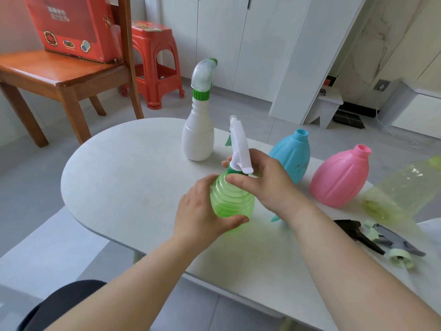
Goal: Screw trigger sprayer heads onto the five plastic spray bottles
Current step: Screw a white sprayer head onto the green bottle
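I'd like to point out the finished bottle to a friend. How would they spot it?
On the white oval table, look to the far edge, behind the hands. There stands the tall white plastic bottle. Unlike the open-necked blue bottle and pink bottle, it wears a sprayer with a green collar.

One head-worn view — looking forward and down, close over the white table (114, 168).

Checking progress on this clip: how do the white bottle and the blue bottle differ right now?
The white bottle carries a sprayer head with a green collar; the blue bottle has a bare, open neck. The white one is tall and slim with a long neck, the blue one squat and rounded. Both stand upright on the white table, untouched by either hand.
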Demonstrator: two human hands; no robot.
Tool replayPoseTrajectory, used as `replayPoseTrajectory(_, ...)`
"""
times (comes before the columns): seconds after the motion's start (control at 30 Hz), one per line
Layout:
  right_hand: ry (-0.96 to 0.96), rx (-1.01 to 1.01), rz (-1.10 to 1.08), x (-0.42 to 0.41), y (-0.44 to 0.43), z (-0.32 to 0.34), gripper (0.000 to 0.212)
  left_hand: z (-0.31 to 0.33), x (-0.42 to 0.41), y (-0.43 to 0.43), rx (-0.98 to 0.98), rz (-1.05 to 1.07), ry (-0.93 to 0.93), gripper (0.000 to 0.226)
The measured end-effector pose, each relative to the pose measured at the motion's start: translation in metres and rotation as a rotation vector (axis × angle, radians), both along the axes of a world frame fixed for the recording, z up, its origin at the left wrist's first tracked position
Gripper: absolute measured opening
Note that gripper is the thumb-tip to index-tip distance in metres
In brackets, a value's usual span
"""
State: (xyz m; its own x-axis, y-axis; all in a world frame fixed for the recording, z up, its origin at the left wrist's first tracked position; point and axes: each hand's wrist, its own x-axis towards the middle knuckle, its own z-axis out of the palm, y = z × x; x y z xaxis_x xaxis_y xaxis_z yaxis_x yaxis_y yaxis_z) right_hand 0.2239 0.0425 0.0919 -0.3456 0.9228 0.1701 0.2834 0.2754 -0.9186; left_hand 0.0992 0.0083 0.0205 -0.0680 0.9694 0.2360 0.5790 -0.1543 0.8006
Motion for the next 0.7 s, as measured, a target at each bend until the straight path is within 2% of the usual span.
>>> replayPoseTrajectory(0.07,-0.009,0.016,-0.002,0.001,-0.001,0.000,0.028,0.000,0.001,-0.001,0.019,0.008,0.069,0.086)
replayPoseTrajectory(0.17,0.011,-0.068,0.107,0.006,0.002,0.005,0.028,0.004,-0.017,0.003,-0.075,-0.240,-0.089,0.087)
replayPoseTrajectory(0.27,0.022,-0.150,0.215,0.009,0.004,0.008,0.027,0.008,-0.029,0.006,-0.153,-0.433,-0.207,0.078)
replayPoseTrajectory(0.33,0.029,-0.146,0.197,0.008,0.003,0.009,0.027,0.006,-0.028,0.006,-0.126,-0.406,-0.264,0.076)
replayPoseTrajectory(0.4,0.034,-0.071,0.073,0.004,0.000,0.004,0.027,0.000,-0.019,0.004,-0.060,-0.308,-0.277,0.075)
replayPoseTrajectory(0.47,0.002,0.036,-0.112,-0.001,-0.004,-0.004,0.027,-0.005,-0.006,-0.001,0.008,-0.156,-0.203,0.077)
replayPoseTrajectory(0.53,-0.020,0.068,-0.182,-0.002,-0.006,-0.007,0.028,-0.006,0.001,-0.004,0.041,-0.082,-0.160,0.081)
replayPoseTrajectory(0.7,0.043,-0.087,0.076,0.011,-0.002,0.004,0.025,-0.002,-0.019,0.004,-0.130,-0.342,-0.218,0.097)
